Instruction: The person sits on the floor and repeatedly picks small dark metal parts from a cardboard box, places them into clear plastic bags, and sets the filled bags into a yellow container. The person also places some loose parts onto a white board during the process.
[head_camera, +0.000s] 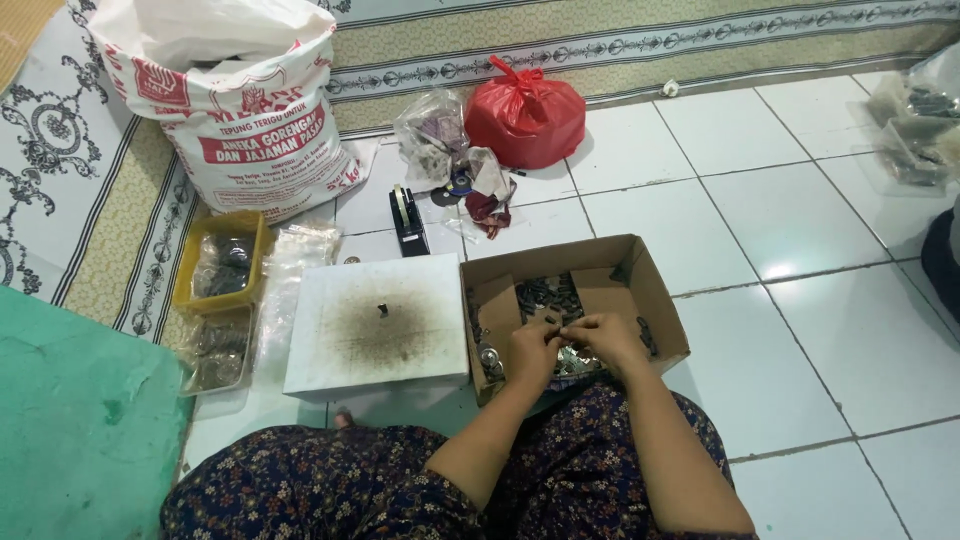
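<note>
- The left hand (530, 352) and the right hand (603, 338) meet over the cardboard box (660, 300), fingertips together on a small metal piece; what exactly they pinch is too small to tell.
- The cardboard box sits on the white tiled floor (800, 330), flaps folded open, just right of the white board (330, 375). It holds a heap of small grey metal parts (548, 295).
- The white board is square and flat, with a dark smudged patch and a short pin (382, 310) at its middle.
- A black tape dispenser (407, 222) stands just behind the board.
- A large white sack (240, 100) with red printed bands and lettering stands upright at the upper left, top open.
- A red plastic bag (527, 115), knotted at the top, sits beside a clear plastic bag (432, 135) of grey pieces.
- A yellow tray (215, 260) and a clear tray (215, 350) lie left of the board, each holding bagged parts.
- More clear bags (915, 130) lie at the far right edge.
- A green mat (80, 430) covers the lower left.
</note>
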